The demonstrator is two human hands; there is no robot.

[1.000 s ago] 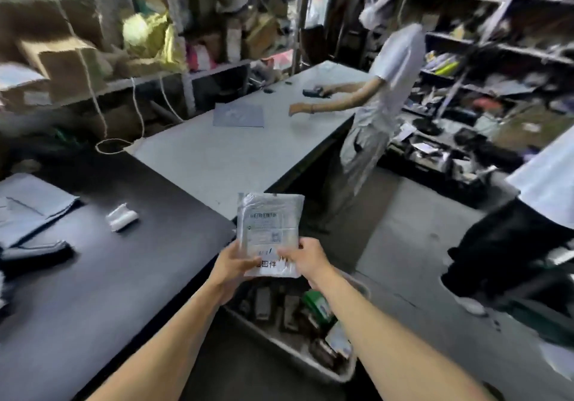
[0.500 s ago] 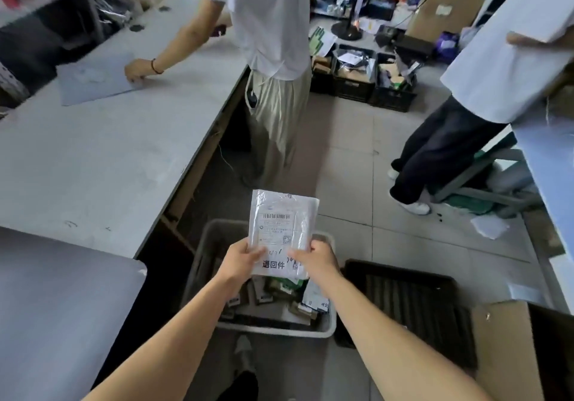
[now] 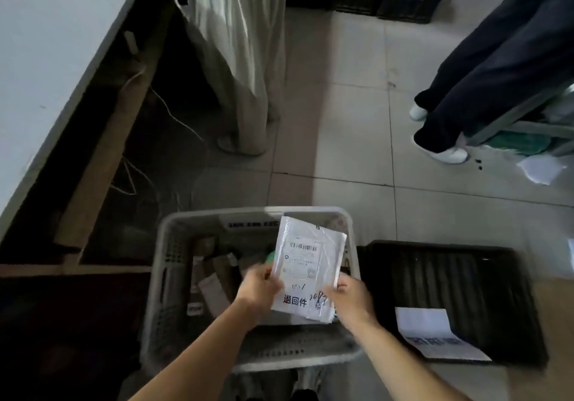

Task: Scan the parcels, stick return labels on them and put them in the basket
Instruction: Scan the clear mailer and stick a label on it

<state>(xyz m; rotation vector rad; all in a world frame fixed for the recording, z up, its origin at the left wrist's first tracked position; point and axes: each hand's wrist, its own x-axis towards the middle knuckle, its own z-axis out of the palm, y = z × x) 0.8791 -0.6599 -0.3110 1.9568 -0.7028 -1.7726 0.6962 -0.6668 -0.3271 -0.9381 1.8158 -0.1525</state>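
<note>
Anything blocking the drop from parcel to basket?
Nothing visible. Both hands, left and right, hold the parcel directly over the open grey basket. Only earlier parcels lie loose inside, with room on top.

The white plastic mailer parcel [image 3: 306, 268] hides part of the grey slotted plastic basket [image 3: 167, 276] and the packages beneath it, perhaps small cartons; they are too dim to identify. Its printed label is too small to read. Two bystanders' legs, beige trousers [image 3: 239, 59] and dark trousers [image 3: 497, 68], are cut off at the top edge.
</note>
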